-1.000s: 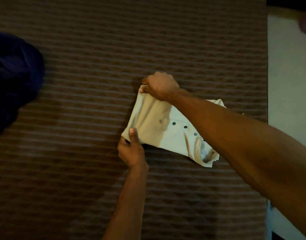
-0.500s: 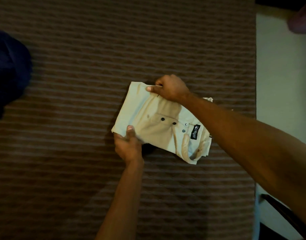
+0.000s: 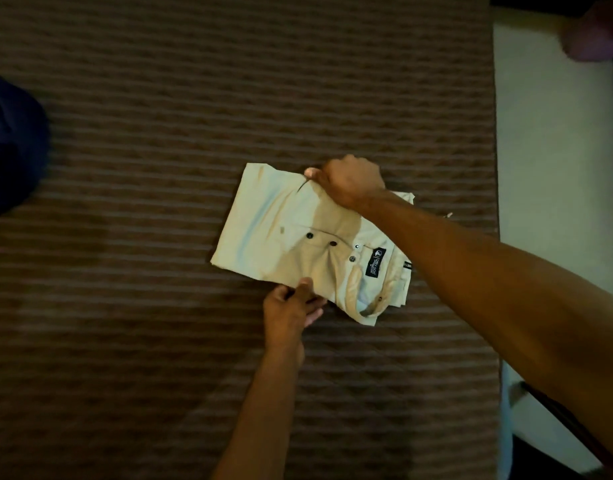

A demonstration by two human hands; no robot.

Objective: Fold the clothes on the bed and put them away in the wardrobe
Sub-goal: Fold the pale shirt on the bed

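The folded beige shirt (image 3: 298,233) lies flat on the brown striped bedspread (image 3: 159,341), a little right of the frame's centre, placket buttons and a dark neck label facing up and the collar turned toward 5 o'clock. The right hand (image 3: 348,180) reaches in from 4 o'clock and pinches the shirt's far edge at about 1 o'clock of the bundle, fingers curled round the cloth, which puckers under the thumb. The left hand (image 3: 291,310) comes up from 6 o'clock and meets the near edge at about 6 o'clock of the bundle, thumb on top of the fabric and fingers seemingly tucked beneath, so it appears to clamp that edge. The two hands are apart, on opposite edges.

The main risk, as I judge it, is the fold coming undone on the lift: both grips sit toward the collar half, leaving the 9 o'clock end unsupported, so it may sag and the layers slide open. The pucker at the far pinch could also set a crease. The collar edge already hangs loose at 5 o'clock and may flop out.

A dark blue garment (image 3: 10,157) waits at 9 o'clock near the bed's left edge, well apart. A pale floor (image 3: 547,168) borders the bed at 3 o'clock.
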